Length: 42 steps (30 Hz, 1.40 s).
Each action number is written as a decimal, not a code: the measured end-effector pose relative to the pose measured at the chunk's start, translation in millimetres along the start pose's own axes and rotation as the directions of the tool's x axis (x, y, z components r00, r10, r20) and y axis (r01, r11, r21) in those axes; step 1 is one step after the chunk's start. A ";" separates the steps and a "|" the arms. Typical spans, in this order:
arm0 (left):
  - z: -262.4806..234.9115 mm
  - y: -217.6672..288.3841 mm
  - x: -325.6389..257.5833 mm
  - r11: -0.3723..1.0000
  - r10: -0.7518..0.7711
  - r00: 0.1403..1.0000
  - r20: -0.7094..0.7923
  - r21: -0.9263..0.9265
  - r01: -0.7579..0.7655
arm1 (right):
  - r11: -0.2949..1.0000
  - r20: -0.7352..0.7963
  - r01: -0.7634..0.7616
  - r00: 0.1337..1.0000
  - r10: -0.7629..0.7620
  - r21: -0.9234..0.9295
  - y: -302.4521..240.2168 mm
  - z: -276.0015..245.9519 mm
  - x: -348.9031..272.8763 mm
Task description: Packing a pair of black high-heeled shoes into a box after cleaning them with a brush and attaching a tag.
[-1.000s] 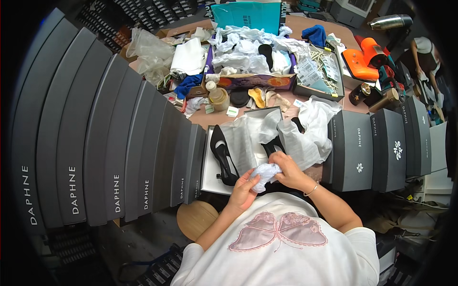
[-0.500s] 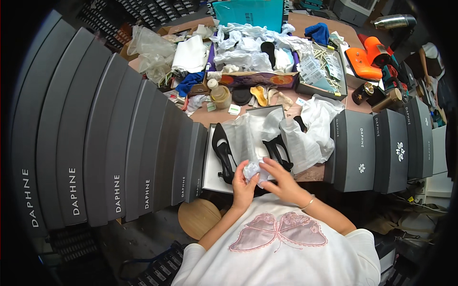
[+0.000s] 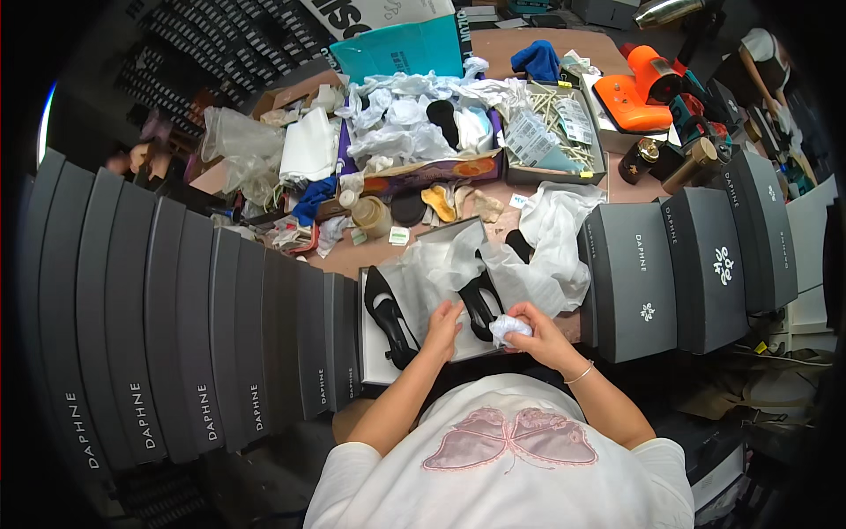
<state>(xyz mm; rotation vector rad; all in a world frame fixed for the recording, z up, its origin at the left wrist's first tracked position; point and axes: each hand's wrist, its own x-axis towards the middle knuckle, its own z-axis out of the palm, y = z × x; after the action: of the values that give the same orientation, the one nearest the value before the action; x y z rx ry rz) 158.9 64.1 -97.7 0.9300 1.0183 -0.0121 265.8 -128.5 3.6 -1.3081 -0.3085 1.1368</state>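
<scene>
At lower left, dark shoe boxes point(image 3: 176, 335) stand in a row. At centre, 1 black shoe point(image 3: 390, 316) lies in the open box point(image 3: 374, 370). The left hand point(image 3: 443, 324), fingers loosely curled, has shifted onto the second shoe point(image 3: 482, 304); the right hand point(image 3: 538, 335), moved rightward, pinches a crumpled paper wad point(image 3: 509, 328), seemingly ready for stuffing.

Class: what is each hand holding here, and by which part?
Right hand grips a crumpled white tissue-paper wad around its body; left hand rests on a black flat shoe.
</scene>
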 end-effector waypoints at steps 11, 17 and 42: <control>17.1 -8.3 -13.9 0.982 0.061 0.994 0.088 -0.184 -0.044 | 0.809 0.027 0.250 0.960 -0.279 -0.532 -43.1 2.6 30.3; 34.4 -21.3 -93.2 0.941 0.338 0.937 0.092 -0.042 -0.335 | 0.305 0.162 0.321 0.879 -0.449 -0.896 -21.1 33.8 77.6; 4.6 -6.4 -124.0 0.907 0.398 0.839 0.371 -0.022 -0.421 | 0.713 -0.013 0.288 0.923 -0.384 -0.640 -17.0 37.6 80.8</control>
<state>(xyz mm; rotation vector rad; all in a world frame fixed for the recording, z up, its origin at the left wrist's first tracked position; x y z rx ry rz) 90.3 8.1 -10.6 1.1388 0.4568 0.1390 283.8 -39.8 -2.4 -1.8196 -0.8423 0.6213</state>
